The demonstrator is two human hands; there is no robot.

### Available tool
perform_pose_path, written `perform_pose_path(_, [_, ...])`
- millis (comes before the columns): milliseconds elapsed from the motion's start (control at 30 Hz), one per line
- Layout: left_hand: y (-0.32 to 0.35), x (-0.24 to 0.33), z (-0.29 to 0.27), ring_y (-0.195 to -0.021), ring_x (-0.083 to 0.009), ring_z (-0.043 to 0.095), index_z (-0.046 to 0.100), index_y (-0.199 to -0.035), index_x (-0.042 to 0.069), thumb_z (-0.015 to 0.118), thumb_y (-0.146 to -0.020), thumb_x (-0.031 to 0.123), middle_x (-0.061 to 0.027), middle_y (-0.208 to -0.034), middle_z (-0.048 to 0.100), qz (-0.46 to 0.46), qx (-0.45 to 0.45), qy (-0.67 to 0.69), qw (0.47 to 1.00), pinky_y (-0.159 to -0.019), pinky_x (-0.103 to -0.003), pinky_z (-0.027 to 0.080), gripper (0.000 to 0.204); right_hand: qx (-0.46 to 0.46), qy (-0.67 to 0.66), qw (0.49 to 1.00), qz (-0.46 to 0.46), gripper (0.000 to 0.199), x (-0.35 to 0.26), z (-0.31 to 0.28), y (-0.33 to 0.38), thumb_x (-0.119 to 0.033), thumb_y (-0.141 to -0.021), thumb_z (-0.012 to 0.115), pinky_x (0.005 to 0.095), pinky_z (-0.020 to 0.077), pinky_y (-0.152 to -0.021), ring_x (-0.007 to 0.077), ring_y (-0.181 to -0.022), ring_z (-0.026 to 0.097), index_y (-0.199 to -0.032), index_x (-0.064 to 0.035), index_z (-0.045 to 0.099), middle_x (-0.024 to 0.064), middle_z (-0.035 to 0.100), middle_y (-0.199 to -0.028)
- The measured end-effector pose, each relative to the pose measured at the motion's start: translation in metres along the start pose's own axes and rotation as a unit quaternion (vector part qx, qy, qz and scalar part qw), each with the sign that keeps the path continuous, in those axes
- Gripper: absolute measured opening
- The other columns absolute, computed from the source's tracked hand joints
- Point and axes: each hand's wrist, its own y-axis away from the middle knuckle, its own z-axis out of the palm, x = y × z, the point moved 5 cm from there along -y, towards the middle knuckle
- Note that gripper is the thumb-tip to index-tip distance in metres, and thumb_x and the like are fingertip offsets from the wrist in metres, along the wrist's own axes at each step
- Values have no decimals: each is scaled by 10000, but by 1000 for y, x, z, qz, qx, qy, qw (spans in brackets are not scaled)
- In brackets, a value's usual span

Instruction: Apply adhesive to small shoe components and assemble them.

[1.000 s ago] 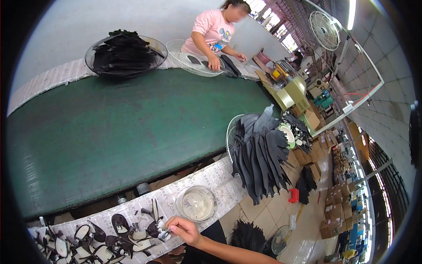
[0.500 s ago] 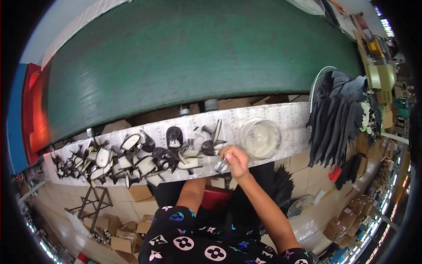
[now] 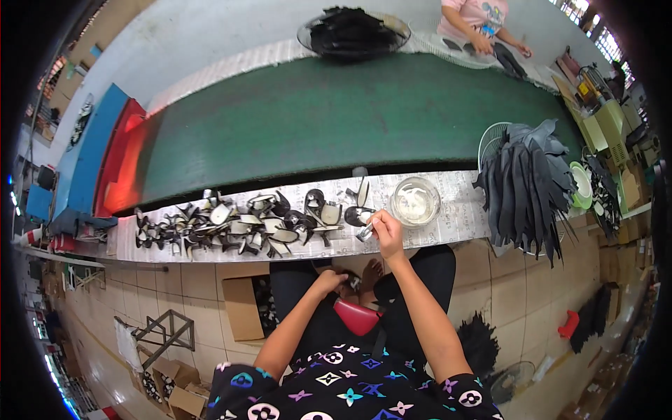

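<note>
Factory floor spreads around your seat, with a paper-covered worktop [image 3: 448, 217] running along a green conveyor belt [image 3: 336, 119]. Your right hand [image 3: 385, 227] is closed around a small brush [image 3: 367, 233] held just beside the glass bowl [image 3: 415, 201], likely so dipping stays easy, while your left hand [image 3: 331, 281] sits low in your lap, curled on a small dark piece [image 3: 353, 281]. Black and white shoe parts [image 3: 238, 224] lie spread in a row to the left, and dark cut pieces [image 3: 528, 185] hang off a fan guard to the right; another person [image 3: 483, 21] works across the belt.

from one fisheye on our head we look steeply down, lap near, green belt [image 3: 336, 119] bending far ahead.
</note>
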Motion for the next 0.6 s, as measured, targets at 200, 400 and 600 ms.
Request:
perform_pose_path(200, [204,53,11,-1075,-200,612,498,-1334,97,586,-982,210,-40,-1240,593,140,-25,461,876,-946,-385,522,380,133,-339,918,155,167,-48,7,81,-162,-1004,540,278,485,-560,139,-631,586,-943,-18,598,69,620,-793])
perform_pose_path(400, [278,122,6,-1049,-214,644,490,-1288,26,565,-987,126,-100,-1206,610,267,-37,474,838,-938,-389,557,327,6,-279,938,204,144,-140,21,132,-107,-972,601,308,572,-772,207,-832,690,-982,37,599,152,669,-1005])
perform_pose_path(600, [284,165,6,-983,-133,658,537,-1135,50,653,-925,65,-56,-1097,670,247,-42,452,856,-851,-279,565,240,24,-76,994,70,77,-210,25,132,-36,-945,595,266,535,-661,150,-760,626,-974,35,590,163,638,-1010])
